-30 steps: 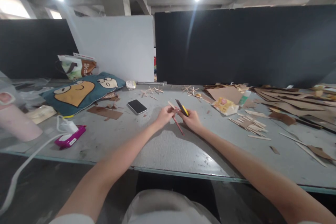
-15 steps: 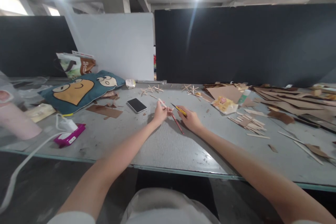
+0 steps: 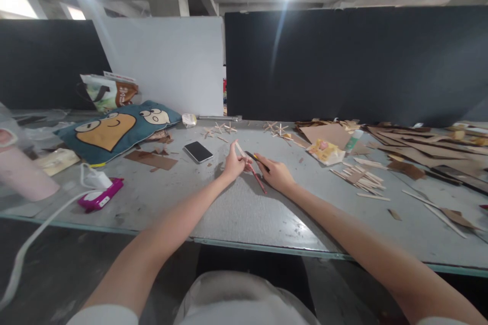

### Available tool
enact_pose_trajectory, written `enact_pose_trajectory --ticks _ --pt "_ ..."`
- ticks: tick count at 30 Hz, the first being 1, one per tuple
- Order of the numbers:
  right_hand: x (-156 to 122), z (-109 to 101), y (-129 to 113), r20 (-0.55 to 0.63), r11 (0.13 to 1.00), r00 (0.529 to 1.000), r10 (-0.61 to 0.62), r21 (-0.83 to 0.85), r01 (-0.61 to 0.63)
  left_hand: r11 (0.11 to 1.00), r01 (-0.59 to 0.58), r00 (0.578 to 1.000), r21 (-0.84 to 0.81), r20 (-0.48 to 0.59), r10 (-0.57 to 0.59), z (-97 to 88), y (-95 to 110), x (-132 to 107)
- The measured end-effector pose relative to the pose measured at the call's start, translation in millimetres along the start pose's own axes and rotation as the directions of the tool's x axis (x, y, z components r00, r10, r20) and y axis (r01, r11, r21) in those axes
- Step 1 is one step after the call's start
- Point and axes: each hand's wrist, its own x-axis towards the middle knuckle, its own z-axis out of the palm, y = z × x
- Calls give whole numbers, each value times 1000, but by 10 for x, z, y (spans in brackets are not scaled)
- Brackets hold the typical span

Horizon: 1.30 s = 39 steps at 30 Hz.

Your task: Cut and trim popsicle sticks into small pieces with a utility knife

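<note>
My left hand (image 3: pixel 232 165) is closed around a pale wooden craft stick (image 3: pixel 239 149), which slants up past the fingertips. A thin reddish strip (image 3: pixel 261 183) runs from beneath those fingers toward the table; whether the hand grips it as well I cannot tell. In my right hand (image 3: pixel 279 175) is a yellow and dark utility knife (image 3: pixel 252 156), its tip pointing left beside the stick. Both hands are low over the grey tabletop, and small details between the fingers are hidden.
A phone (image 3: pixel 198 152) lies left of my hands. Star-shaped stick pieces (image 3: pixel 270 126) stand behind them. To the right are a yellow packet (image 3: pixel 326 152), a glue stick (image 3: pixel 354 140), bundled sticks (image 3: pixel 360 177) and cardboard sheets (image 3: pixel 406 144). A purple power strip (image 3: pixel 102 196) is at left.
The knife has shifted slightly left toward the craft stick, and its handle has turned so less yellow shows. The stick in my left hand is tilted a little more upright.
</note>
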Motion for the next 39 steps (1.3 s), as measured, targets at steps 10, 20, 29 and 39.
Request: enact_pose_trajectory --ticks 10,20,29,39 --pt "-5 -15 -18 16 999 1000 5 -41 -5 1000 -15 999 -1 32 15 10 -22 -5" --pt "0 -14 -15 28 999 1000 9 -51 -7 1000 -30 998 -1 49 30 15 -20 -18" --pt "1 -24 -23 26 998 1000 10 -60 -8 996 -80 995 35 63 77 -14 34 -41" --pt "-33 -18 -16 48 996 999 0 -92 5 966 -158 981 203 143 131 -51 77 -117"
